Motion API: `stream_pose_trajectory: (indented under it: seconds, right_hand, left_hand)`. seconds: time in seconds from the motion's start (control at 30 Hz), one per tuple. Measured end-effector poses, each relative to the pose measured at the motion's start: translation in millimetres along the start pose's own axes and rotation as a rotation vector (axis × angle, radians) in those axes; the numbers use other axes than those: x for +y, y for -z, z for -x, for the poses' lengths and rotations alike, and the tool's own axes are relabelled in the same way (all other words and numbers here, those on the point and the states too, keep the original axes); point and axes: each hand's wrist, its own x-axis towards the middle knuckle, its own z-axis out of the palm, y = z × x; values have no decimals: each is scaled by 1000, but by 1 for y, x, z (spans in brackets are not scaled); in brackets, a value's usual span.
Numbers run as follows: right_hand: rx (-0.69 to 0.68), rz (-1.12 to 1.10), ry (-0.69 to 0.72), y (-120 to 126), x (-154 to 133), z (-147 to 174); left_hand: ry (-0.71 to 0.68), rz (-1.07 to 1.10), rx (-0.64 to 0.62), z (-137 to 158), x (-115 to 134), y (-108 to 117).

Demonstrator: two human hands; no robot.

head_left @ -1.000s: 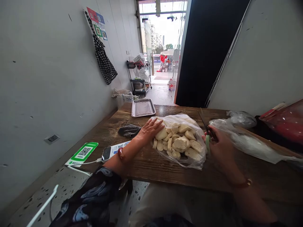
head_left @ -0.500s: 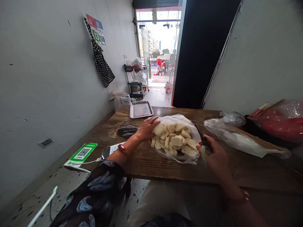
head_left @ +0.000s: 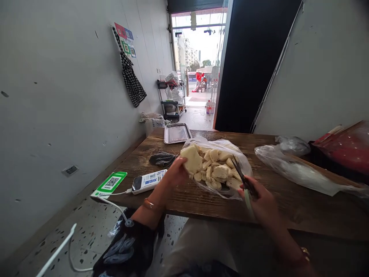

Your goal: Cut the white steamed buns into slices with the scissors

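Observation:
My left hand (head_left: 176,172) grips a pale steamed bun (head_left: 191,159), raised over the left side of a clear plastic bag (head_left: 245,165). Inside the open bag lie several cut pieces of bun (head_left: 220,173), off-white and rough on their cut faces. A pair of dark-bladed scissors (head_left: 239,169) is in my right hand (head_left: 259,196), at the bag's right edge. The blades point up and away, slightly parted, over the pieces. My right fingers wrap round the handles, and part of a light green band shows below them.
A metal tray (head_left: 177,134) lies at the table's far edge, with a dark grey cloth (head_left: 163,157) nearer. On the left are a white payment device (head_left: 148,181) with a cable and a green QR card (head_left: 111,184). Plastic bags (head_left: 300,169) and a red bag (head_left: 346,146) occupy the right.
My left hand has lifted the bun and turned it so its broad face shows. The scissors have swung over the bag, and their blades show more clearly. The view has shifted left.

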Motion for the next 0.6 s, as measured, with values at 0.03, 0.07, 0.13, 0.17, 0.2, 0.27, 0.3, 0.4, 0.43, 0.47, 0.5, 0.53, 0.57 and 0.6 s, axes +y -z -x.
stream_pose_trajectory:
  seconds: [0.03, 0.07, 0.13, 0.17, 0.2, 0.27, 0.3, 0.4, 0.43, 0.47, 0.5, 0.53, 0.57, 0.6]
  right_hand:
    - [-16, 2, 3, 0, 0, 2]
    - [-36, 4, 5, 1, 0, 3]
    - [-85, 3, 1, 3, -1, 6]
    - [-113, 1, 0, 4, -2, 7]
    - [-139, -1, 1, 5, -1, 8]
    - [-169, 4, 8, 6, 1, 10]
    - [-171, 11, 10, 7, 3, 11]
    - [-160, 52, -6, 8, 9, 13]
    - [-164, 67, -17, 7, 11, 13]
    - [-171, 78, -25, 7, 12, 12]
    - [-183, 86, -29, 6, 12, 10]
    - [-197, 90, -23, 4, 11, 9]
    - [-216, 91, -9, 2, 10, 6]
    - [-237, 93, 14, -1, 8, 3]
  left_hand:
    - [28, 25, -24, 4, -6, -2]
    - [48, 55, -43, 7, -12, -3]
    - [78, 115, -54, 12, -23, -7]
    - [93, 142, -47, 13, -27, -8]
    - [108, 164, -34, 14, -30, -8]
    - [118, 195, -2, 16, -33, -7]
    - [108, 202, 13, 17, -33, -4]
    - [31, 205, 84, 22, -28, 10]
    - [11, 195, 117, 24, -26, 16]
    - [0, 175, 154, 27, -24, 23]
    - [-2, 143, 191, 30, -22, 28]
    - [8, 101, 218, 33, -21, 33]
    - [27, 57, 230, 36, -22, 37]
    - [49, 14, 230, 38, -23, 39]
